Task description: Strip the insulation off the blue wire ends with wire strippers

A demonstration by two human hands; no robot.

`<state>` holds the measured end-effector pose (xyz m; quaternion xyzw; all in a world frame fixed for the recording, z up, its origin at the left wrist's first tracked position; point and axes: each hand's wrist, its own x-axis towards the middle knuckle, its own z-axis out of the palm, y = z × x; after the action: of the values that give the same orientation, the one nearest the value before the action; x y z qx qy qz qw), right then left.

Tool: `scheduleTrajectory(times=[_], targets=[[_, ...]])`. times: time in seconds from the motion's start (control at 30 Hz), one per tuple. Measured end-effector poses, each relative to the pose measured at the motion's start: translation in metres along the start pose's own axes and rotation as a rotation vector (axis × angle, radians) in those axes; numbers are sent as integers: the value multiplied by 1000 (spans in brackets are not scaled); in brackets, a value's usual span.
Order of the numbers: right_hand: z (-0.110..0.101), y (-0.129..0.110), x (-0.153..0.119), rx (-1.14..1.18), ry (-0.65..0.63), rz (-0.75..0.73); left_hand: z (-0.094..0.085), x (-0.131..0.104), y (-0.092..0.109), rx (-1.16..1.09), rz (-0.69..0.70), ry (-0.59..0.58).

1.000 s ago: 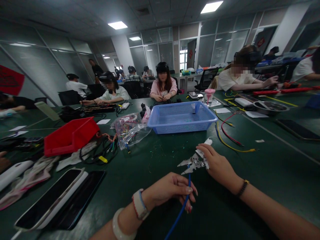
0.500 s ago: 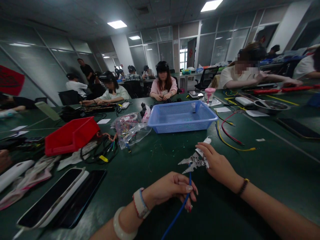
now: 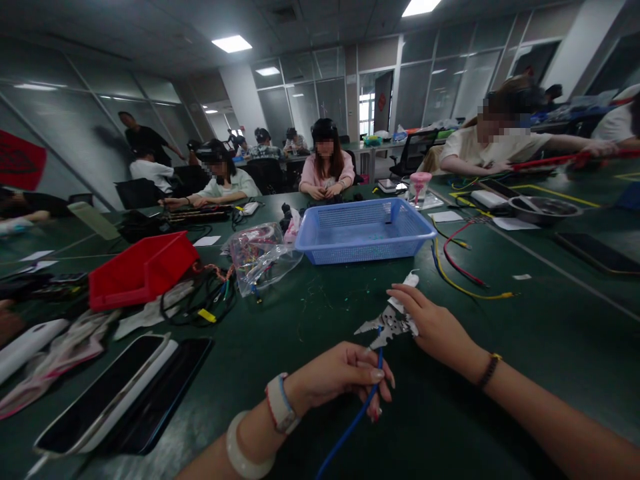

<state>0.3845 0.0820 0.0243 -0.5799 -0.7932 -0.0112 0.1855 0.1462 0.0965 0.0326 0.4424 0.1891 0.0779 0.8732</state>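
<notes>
My left hand pinches a blue wire between thumb and fingers, a little below its upper end. The wire runs down toward the bottom edge of the view. My right hand is closed around the white handles of metal wire strippers, whose jaws stand apart and point left. The upper end of the wire lies at the jaws; whether they touch it I cannot tell.
A blue plastic basket stands ahead. To the left are a clear bag of wires, a red bin and phones. Loose coloured wires lie to the right. Several people sit across the table.
The jaws of the wire strippers look slightly lower. My left hand keeps the blue wire in nearly the same place. A co-worker at the right has moved their arms along a red object.
</notes>
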Motion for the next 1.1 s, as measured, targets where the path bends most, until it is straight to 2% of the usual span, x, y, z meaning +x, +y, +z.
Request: scheduleTrajectory(times=[0.27,0.57,0.87,1.1], targets=[[2,5,1,1,1,18,-2,1,-1,-24,10,-22],[-1,6,3,-141,74,-56,-1,0,0,-27,6,-31],[-9,3,5,-298,116,-70,-2,-1,0,-14,-5,-37],[-4,4,2,-148,88,-46,-3,-1,0,-10,3,-30]])
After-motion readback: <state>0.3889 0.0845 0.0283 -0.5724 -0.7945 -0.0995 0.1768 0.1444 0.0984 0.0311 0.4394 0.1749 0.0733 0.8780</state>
